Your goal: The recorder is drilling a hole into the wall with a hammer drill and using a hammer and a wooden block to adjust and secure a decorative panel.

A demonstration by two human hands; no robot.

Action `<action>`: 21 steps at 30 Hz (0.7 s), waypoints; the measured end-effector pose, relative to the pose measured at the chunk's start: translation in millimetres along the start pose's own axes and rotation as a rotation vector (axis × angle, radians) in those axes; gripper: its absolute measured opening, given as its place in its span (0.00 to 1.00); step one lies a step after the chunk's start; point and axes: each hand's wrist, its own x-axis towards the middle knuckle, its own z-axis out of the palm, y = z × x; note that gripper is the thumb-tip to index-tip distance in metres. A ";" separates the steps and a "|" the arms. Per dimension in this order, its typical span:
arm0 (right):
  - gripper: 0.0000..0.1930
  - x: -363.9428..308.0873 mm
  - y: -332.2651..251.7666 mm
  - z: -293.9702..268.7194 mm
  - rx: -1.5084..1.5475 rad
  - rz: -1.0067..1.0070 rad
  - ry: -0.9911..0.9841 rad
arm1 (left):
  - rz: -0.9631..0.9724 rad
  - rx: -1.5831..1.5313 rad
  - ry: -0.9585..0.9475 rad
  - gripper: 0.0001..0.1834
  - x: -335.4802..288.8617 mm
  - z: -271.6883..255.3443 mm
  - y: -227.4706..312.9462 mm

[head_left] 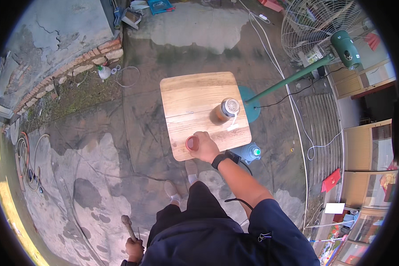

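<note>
Wooden table [195, 95], and over its near edge the right hand [205, 147] has fingers curled round a small reddish cup [192, 142]. Left hand [134, 249] is clenched on a knobby stick [128, 226], near-left of the table. Looks like the cup-gripping step; next move probably just calls for keeping it level.

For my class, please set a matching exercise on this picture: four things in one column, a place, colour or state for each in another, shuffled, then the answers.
Things
1. Small cup
2. Jar
3. Large fan
4. Plastic jug

Descriptions
A. on a green pole
B. light blue
C. in the right hand
D. on the wooden tabletop, unheld

Pairs: 1-C; 2-D; 3-A; 4-B
</note>
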 end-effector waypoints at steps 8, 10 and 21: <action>0.32 53.4 54.1 64.5 -0.043 0.144 0.066 | -0.288 0.056 0.098 0.11 -19.3 7.1 8.6; 0.33 65.1 63.2 68.5 -0.070 0.234 0.068 | -0.157 0.190 0.122 0.11 -4.9 6.5 -27.8; 0.36 100.0 100.8 77.2 -0.140 0.236 0.089 | -0.224 0.151 0.003 0.10 -9.3 39.0 11.2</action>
